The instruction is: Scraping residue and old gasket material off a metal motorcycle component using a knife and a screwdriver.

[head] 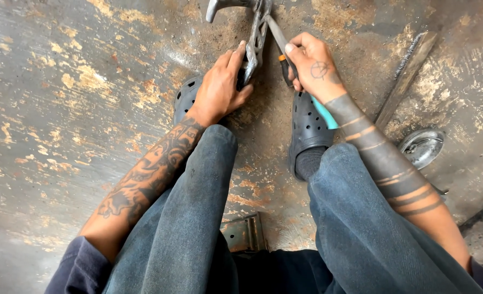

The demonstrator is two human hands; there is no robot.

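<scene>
The worn, rust-blotched steel floor plate (78, 109) fills the view and serves as the work surface, so everything is handled low, between the person's feet. The person sits with knees drawn up in faded blue denim jeans (192, 218), which brings both forearms down over the legs and puts the hands close together ahead of the shins. Two dark perforated rubber clogs (309, 128) are planted either side of the work, framing it. A flat grey steel bar (407, 76) lies at an angle well off to the right, and a round shiny metal lid (422, 146) sits near its lower end, both out of reach of the work. A small rusty folded steel bracket (244, 233) rests on the floor between the thighs. The left hand (220, 90) is closed around the lower end of a long grey slotted metal part (257, 41), pinning it so it stays put. The right hand (312, 65) grips a screwdriver with a turquoise handle and orange collar (283, 46), its shaft angled up against the slotted part near the top of the frame
</scene>
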